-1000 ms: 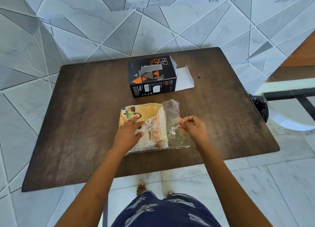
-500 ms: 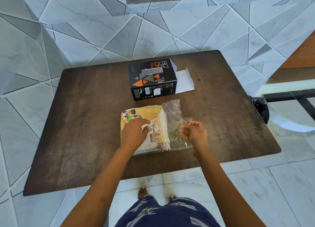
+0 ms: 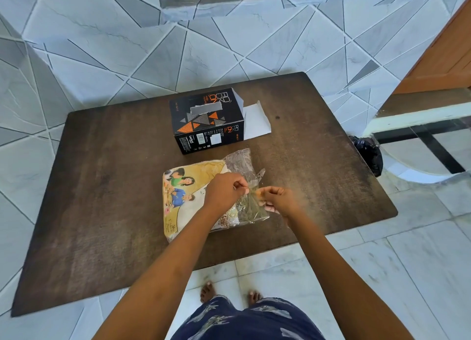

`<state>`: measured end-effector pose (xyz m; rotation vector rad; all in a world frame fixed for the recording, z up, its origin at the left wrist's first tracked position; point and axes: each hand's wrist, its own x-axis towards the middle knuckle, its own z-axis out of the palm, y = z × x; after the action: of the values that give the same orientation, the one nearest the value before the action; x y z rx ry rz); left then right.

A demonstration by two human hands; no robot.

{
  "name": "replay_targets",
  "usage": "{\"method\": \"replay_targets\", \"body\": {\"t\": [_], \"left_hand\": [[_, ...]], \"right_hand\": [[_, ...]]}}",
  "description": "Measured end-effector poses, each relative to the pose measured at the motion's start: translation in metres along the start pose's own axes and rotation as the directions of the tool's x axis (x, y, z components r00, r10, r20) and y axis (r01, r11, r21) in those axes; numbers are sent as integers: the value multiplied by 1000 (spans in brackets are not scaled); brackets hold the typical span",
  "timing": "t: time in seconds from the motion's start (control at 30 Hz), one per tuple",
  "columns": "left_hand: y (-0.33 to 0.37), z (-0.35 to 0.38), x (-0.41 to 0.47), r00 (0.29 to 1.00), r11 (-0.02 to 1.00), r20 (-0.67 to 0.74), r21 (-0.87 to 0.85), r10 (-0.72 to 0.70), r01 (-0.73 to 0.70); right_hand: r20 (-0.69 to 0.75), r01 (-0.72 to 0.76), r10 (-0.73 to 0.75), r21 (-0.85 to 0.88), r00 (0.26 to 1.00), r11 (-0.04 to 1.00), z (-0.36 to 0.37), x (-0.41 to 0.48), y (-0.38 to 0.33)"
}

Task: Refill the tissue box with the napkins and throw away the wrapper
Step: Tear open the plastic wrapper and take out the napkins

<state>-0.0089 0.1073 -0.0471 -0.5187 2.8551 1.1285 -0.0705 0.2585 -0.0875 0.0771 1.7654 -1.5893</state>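
Note:
A pack of napkins [image 3: 187,194] in a printed yellow and clear plastic wrapper lies on the dark wooden table [image 3: 107,186]. The wrapper's clear loose end [image 3: 242,161] sticks out to the right. My left hand [image 3: 224,190] pinches that clear plastic over the pack. My right hand [image 3: 276,199] pinches the same plastic just to the right, knuckles nearly touching the left. Behind the pack stands the black and orange tissue box [image 3: 206,120], its right end flap [image 3: 256,121] open and lying flat on the table.
A black plastic bag [image 3: 368,156] hangs by the table's right edge. A glass-topped table [image 3: 420,120] stands to the right. Tiled floor surrounds the table, and my bare feet [image 3: 229,292] are at its near edge.
My left hand has moved right from the top of the pack to the clear end and pinched it. Both hands now hold the wrapper close together.

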Motion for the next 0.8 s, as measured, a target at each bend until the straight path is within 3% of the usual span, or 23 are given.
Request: {"method": "replay_targets", "body": {"t": [0.47,0.73,0.8], "left_hand": [[-3,-2,-1,998,991,-54,-131,-12,4],[-5,-6,-2,998,984,-64,-181,-15,3],[-5,-6,-3,998,982,-56,-189,-12,1]], "right_hand": [[43,123,-122,-39,992,992,10,16,-10],[143,138,-146,64,979,988,5,18,-9],[113,179,-184,55,976,982,7,19,-10]]}}
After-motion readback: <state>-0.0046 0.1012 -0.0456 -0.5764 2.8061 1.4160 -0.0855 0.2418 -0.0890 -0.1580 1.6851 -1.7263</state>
